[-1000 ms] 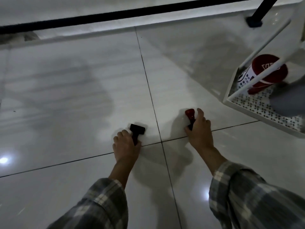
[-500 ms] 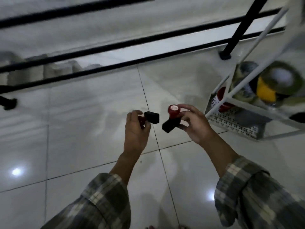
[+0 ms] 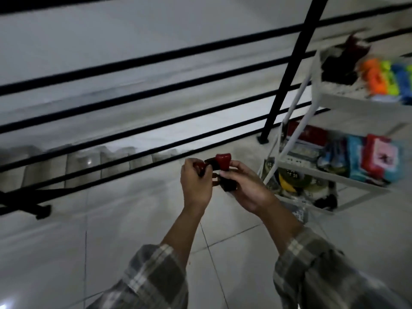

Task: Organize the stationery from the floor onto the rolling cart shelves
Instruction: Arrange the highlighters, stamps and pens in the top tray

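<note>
Just left of the white rolling cart [image 3: 347, 101], above the floor tiles [image 3: 111, 219], the left hand's [image 3: 196, 186] fingers curl round the left stamp [image 3: 200, 166] and the right hand's [image 3: 245, 188] pinch the right stamp [image 3: 223, 160], both probably light, rigid, smooth plastic, best gripped by the red knob.

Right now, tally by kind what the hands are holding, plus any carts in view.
Small red-and-black stamp-like pieces: 2, one in the left hand, one in the right hand
White metal rolling cart: 1
Total: 3
</note>
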